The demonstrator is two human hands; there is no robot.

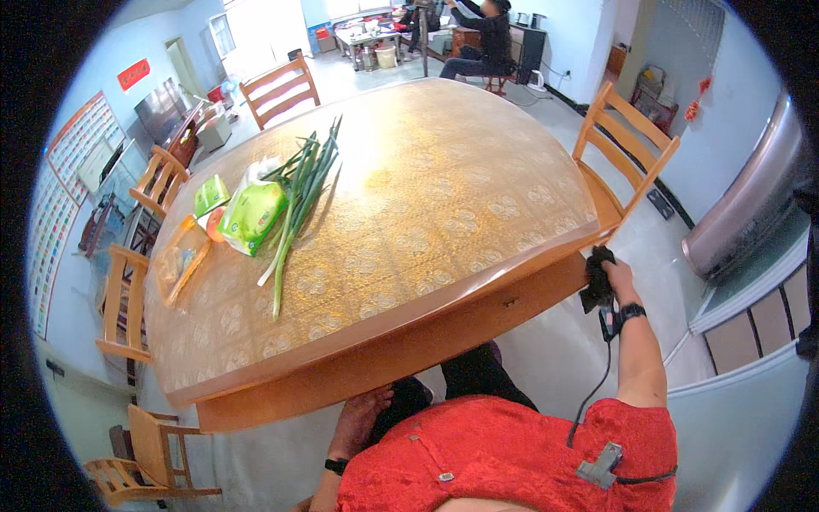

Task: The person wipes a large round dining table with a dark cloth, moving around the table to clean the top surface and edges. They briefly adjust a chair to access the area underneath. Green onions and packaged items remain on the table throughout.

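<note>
My right hand [619, 276] grips a crumpled black cloth [599, 275] at the right corner of the wooden table [397, 338]. The cloth is against or very close to the table's edge. A black watch and a small cabled device [608, 323] sit at that wrist. My left hand [363, 415] is low, under the table's front edge, beside my dark-trousered leg; its fingers are partly hidden. On the tabletop's left side lie green onions [301, 198], a green tissue pack [253, 214], a smaller green pack [211, 195], a red-and-yellow fruit [214, 224] and an orange-edged plastic bag [182, 259].
Wooden chairs stand around the table, one close by its right corner [630, 150] and another at the far side [279, 89]. A metallic cylinder [745, 192] stands at the right. Far back, a person [483, 41] in dark clothes sits with raised arms.
</note>
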